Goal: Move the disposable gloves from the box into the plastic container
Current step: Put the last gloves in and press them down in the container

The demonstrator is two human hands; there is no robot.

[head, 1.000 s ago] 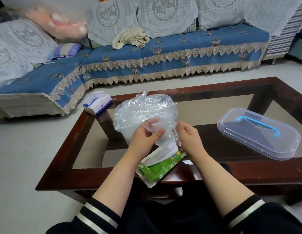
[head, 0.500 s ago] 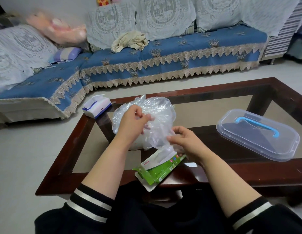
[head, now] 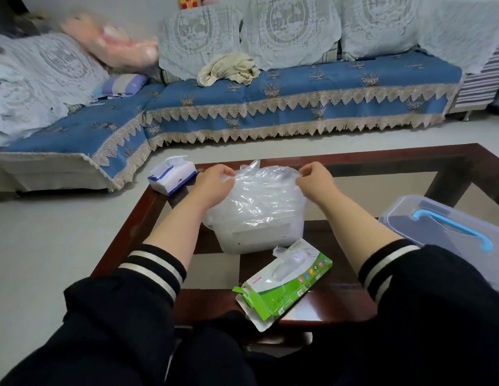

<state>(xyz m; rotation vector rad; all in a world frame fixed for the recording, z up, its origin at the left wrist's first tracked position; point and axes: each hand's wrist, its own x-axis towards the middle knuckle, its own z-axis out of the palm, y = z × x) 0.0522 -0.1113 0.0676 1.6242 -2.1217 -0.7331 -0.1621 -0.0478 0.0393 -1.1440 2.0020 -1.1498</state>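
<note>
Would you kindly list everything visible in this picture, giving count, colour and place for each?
Disposable gloves: one heap, clear, piled over the plastic container.
Plastic container: one, translucent white, table centre.
Glove box: one, green and white, near table edge, a glove poking out.
Lid: one, clear with blue handle, table's right side.
Tissue pack: one, white and blue, table's far left corner.
Table: one, dark wood frame with glass top.
Sofa: one, blue cover, lace drapes, behind the table.
Cloth: one, beige, crumpled on the sofa.
Left hand: pinches the heap's left side.
Right hand: pinches the heap's right side.
</note>
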